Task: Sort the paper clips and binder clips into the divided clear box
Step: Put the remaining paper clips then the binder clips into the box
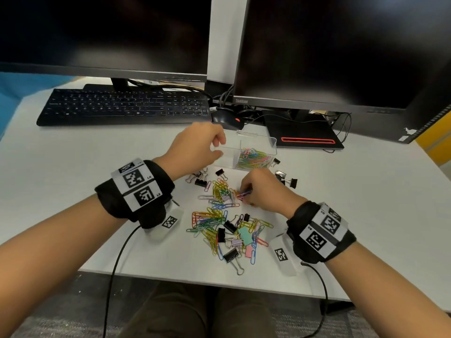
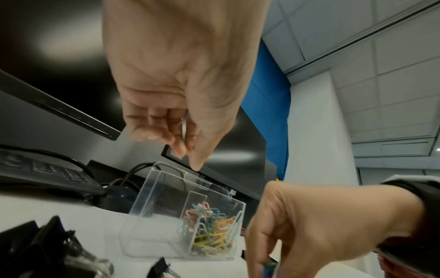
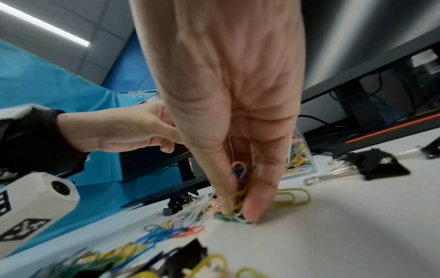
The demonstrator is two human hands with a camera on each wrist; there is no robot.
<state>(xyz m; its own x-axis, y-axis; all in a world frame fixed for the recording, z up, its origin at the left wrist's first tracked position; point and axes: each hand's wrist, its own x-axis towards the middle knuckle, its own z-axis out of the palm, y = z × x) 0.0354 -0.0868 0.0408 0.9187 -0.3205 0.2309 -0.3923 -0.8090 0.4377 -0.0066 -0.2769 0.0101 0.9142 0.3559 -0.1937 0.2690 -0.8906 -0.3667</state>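
The divided clear box (image 1: 272, 147) stands at the back of the desk; its right compartment holds coloured paper clips (image 1: 253, 157), its left one looks empty. My left hand (image 1: 218, 148) hovers just above the box's left end (image 2: 147, 197), its fingers (image 2: 177, 148) loosely curled with nothing visible in them. My right hand (image 1: 244, 193) is down on the loose pile (image 1: 219, 220) in front of the box and pinches a bunch of coloured paper clips (image 3: 235, 199) between thumb and fingers. Black binder clips (image 1: 286, 180) lie right of that hand, others (image 1: 231, 254) in the pile.
A black keyboard (image 1: 122, 106) and mouse (image 1: 227, 118) sit behind the box, under two dark monitors. A monitor base with a red stripe (image 1: 305, 136) is to the back right. The desk's front edge (image 1: 195, 279) is close below the pile. Cables hang from both wristbands.
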